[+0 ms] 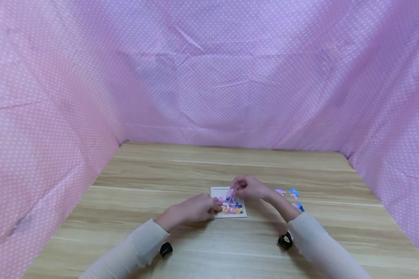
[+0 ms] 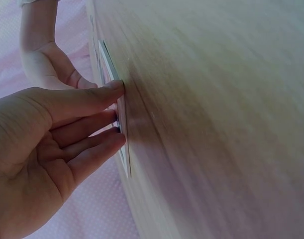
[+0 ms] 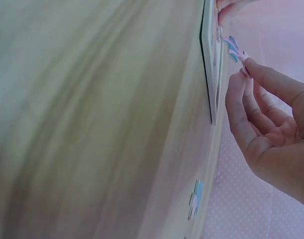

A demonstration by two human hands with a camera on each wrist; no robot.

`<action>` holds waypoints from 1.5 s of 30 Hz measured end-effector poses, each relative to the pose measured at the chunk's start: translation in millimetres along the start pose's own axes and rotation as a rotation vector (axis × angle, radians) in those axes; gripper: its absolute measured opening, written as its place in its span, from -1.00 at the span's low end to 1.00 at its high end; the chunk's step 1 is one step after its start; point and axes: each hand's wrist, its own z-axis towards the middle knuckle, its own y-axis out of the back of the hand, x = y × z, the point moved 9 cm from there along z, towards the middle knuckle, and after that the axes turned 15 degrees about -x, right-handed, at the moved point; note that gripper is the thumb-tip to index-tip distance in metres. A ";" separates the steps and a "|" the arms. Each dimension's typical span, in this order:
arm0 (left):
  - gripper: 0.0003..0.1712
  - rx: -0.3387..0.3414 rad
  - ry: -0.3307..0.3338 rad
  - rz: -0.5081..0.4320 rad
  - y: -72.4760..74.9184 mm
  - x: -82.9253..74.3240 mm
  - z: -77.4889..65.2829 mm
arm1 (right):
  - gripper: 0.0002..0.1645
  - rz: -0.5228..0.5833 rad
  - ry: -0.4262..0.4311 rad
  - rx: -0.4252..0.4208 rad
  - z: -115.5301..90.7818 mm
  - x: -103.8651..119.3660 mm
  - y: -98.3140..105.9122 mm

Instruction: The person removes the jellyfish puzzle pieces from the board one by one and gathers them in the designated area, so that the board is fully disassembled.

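A white-framed jigsaw puzzle board [image 1: 228, 216] lies flat on the table, with colourful pieces filling its nearer part. My left hand [image 1: 197, 208] holds it by the near left corner. In the left wrist view, the thumb [image 2: 114, 85] is at the board's edge and the other fingertips reach over its frame. Over the board's far right side, my right hand [image 1: 249, 188] pinches a pink puzzle piece [image 1: 230, 192] between thumb and fingers. That piece shows pink with blue and purple stripes in the right wrist view, tilted up close over the board.
Several loose puzzle pieces [image 1: 294, 193] lie on the wooden table [image 1: 160, 166] to the right of the board, beyond the right forearm. Pink dotted cloth [image 1: 209, 89] hangs behind the table and along both sides. A black wrist strap [image 1: 285, 241] shows beneath the right sleeve.
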 end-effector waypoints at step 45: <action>-0.58 -0.006 -0.012 0.006 2.0 1.5 -1.2 | -0.63 0.106 -0.113 -0.073 -77.2 -72.6 107.9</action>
